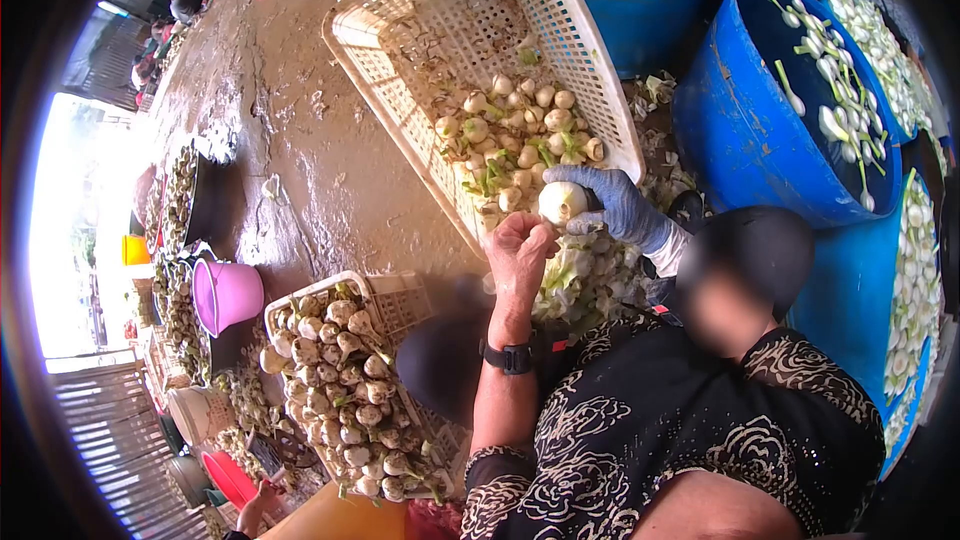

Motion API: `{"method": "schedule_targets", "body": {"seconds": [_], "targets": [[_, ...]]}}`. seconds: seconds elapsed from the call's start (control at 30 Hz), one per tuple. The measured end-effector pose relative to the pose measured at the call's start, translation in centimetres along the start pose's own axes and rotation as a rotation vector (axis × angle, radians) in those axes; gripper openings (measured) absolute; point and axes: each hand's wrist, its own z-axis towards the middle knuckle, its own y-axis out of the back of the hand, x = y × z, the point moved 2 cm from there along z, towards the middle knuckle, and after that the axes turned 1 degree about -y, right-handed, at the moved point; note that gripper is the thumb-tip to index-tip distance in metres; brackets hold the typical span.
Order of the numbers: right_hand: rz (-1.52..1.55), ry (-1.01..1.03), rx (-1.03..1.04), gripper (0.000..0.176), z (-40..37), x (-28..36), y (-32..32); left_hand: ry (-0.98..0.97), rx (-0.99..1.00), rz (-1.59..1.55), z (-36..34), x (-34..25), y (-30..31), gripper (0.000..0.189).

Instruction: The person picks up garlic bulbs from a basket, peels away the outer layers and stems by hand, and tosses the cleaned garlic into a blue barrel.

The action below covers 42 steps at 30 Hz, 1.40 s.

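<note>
A pale peeled bulb (563, 202) is gripped in my right hand (612, 208), which wears a blue-grey glove. My left hand (522, 248), bare and with a black watch at the wrist, is closed beside the bulb's lower left; whatever its curled fingers hold is hidden. Both hands are over the near end of a large cream plastic basket (385, 105), where many trimmed bulbs (515, 130) lie in a heap. Leafy peelings (585, 280) are piled just below my hands.
At the lower left, a crate (372, 290) is heaped with untrimmed bulbs (345, 390). Blue tubs (735, 125) with pale bulbs stand at the right. A pink bucket (228, 295) is on the wet floor (300, 140). Other people (183, 5) are far off at the upper left.
</note>
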Motion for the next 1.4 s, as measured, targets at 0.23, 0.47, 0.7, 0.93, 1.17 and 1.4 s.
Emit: {"method": "schedule_targets", "body": {"seconds": [0.23,0.47,0.7,0.93,1.17,1.4], "targets": [[0.24,0.031,0.025,0.07,-0.4,0.0,-0.1,0.03,-0.066,0.217,0.4,0.2,0.4,0.012],[0.668,-0.108,0.101,0.075,-1.1,1.8,0.1,0.056,0.153,0.716,2.0,5.8,1.7,0.026],[0.286,-0.059,-0.048,0.051,-1.1,0.3,0.5,-0.122,-0.022,-0.171,0.1,0.7,0.1,0.017],[0.009,0.061,0.094,0.05,-0.8,-1.0,0.8,-0.148,0.094,0.103,-0.3,0.2,0.4,0.023],[0.008,0.096,0.196,0.05,-1.0,-2.0,1.0,-0.064,0.175,0.125,-0.4,1.4,0.8,0.017],[0.038,0.108,0.187,0.052,-1.1,-2.9,1.0,-0.113,0.089,0.273,-0.5,1.4,0.1,0.01]]}}
